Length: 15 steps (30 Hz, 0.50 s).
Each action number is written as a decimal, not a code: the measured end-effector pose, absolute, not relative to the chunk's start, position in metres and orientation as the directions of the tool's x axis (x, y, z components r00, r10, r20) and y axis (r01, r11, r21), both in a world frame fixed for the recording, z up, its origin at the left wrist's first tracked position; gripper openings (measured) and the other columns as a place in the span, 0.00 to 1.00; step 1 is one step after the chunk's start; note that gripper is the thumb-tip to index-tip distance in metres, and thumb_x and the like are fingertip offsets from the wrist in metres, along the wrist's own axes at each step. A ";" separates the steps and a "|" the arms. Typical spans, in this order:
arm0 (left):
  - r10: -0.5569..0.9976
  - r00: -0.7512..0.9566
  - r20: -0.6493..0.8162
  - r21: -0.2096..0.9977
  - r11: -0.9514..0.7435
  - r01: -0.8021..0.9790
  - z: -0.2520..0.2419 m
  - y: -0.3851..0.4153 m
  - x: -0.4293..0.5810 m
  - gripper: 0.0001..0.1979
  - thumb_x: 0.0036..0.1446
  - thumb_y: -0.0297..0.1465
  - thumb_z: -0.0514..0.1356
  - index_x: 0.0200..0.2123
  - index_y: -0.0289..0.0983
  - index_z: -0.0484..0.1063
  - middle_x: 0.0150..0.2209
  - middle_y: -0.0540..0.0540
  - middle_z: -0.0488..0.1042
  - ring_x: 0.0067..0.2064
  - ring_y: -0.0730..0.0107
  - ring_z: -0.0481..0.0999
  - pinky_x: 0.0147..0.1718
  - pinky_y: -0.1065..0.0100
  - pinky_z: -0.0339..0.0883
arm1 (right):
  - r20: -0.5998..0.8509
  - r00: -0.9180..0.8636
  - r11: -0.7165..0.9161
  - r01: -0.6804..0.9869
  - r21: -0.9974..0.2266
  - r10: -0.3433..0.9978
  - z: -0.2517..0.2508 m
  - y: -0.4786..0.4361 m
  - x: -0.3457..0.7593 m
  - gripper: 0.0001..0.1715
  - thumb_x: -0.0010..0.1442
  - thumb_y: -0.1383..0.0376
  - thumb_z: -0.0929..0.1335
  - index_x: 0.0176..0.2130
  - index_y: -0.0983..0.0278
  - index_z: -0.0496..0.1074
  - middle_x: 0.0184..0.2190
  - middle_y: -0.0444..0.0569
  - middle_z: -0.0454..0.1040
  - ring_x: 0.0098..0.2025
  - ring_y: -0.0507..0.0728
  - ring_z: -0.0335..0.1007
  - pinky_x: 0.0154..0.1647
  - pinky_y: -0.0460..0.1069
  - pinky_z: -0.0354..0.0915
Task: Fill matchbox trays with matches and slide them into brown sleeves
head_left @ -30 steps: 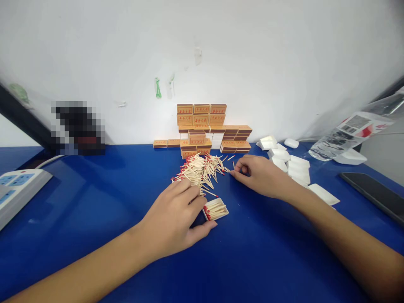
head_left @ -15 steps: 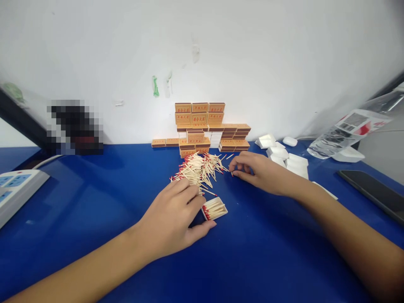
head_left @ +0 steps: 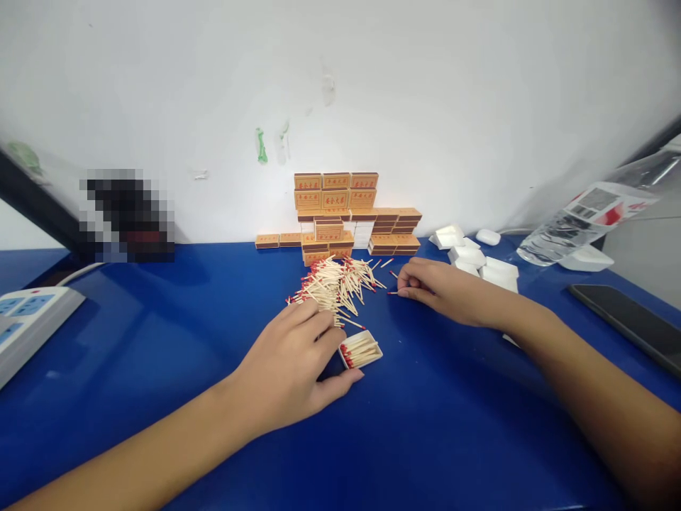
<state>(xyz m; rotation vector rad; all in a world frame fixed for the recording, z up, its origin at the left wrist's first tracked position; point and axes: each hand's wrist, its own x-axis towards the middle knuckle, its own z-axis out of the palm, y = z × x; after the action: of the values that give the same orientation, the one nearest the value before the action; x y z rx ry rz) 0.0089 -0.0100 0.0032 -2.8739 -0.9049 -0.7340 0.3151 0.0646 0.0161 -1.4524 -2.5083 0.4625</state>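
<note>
A white power strip (head_left: 32,319) lies far left, a phone (head_left: 628,325) (screen dark) and clear plastic bag (head_left: 579,223) far right.

Bright, even light falls from above and leaves the white wall (head_left: 479,106) pale grey, dimming slightly toward the upper corners. The blue table (head_left: 159,319) carries a soft, broad sheen on the left and only faint, blurred shadows under the left hand (head_left: 290,369) and the right hand (head_left: 447,291). A clear plastic bag (head_left: 579,220) at the far right throws small glints. Focus is crisp in the middle: the pile of matches (head_left: 335,284) and the single match (head_left: 394,292) at the right fingers read distinctly. Toward the edges the wide lens bends and stretches lines, and the near forearms look soft. A pixelated block (head_left: 126,213) sits far left.
</note>
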 end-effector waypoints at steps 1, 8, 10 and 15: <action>0.532 0.717 0.451 0.100 -0.828 0.552 0.003 -0.010 0.009 0.15 0.65 0.42 0.64 0.42 0.34 0.77 0.38 0.42 0.76 0.43 0.55 0.74 0.44 0.53 0.72 | 0.023 -0.507 0.475 0.790 -0.388 0.861 0.019 0.061 0.312 0.12 0.70 0.60 0.63 0.36 0.61 0.69 0.36 0.50 0.73 0.36 0.58 0.66 0.37 0.53 0.62; 0.560 0.711 0.425 0.131 -0.815 0.564 0.004 -0.010 0.008 0.15 0.65 0.42 0.63 0.40 0.34 0.76 0.37 0.43 0.75 0.42 0.56 0.73 0.44 0.53 0.72 | 0.025 -0.651 0.577 0.653 -0.490 0.758 0.037 0.009 0.257 0.10 0.74 0.61 0.63 0.40 0.61 0.69 0.41 0.48 0.74 0.39 0.56 0.69 0.39 0.51 0.63; 0.558 0.710 0.430 0.134 -0.817 0.561 0.004 -0.010 0.008 0.15 0.65 0.42 0.63 0.40 0.34 0.76 0.37 0.43 0.75 0.42 0.56 0.73 0.43 0.53 0.72 | 0.023 -0.679 0.613 0.646 -0.455 0.734 0.035 0.001 0.248 0.09 0.74 0.65 0.63 0.39 0.62 0.69 0.42 0.50 0.73 0.40 0.56 0.69 0.39 0.51 0.64; 0.557 0.706 0.436 0.140 -0.818 0.558 0.005 -0.009 0.009 0.13 0.65 0.40 0.64 0.42 0.35 0.76 0.38 0.43 0.75 0.42 0.56 0.73 0.44 0.54 0.72 | 0.052 -0.673 0.615 0.639 -0.462 0.738 0.035 0.004 0.253 0.07 0.72 0.65 0.65 0.40 0.61 0.72 0.41 0.49 0.74 0.39 0.56 0.70 0.38 0.51 0.64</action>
<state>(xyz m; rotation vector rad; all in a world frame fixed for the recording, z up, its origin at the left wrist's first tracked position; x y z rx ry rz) 0.0094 -0.0090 0.0046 -2.8994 -0.9479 -0.7403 0.2534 0.0036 0.0351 -1.1300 -2.6040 0.6067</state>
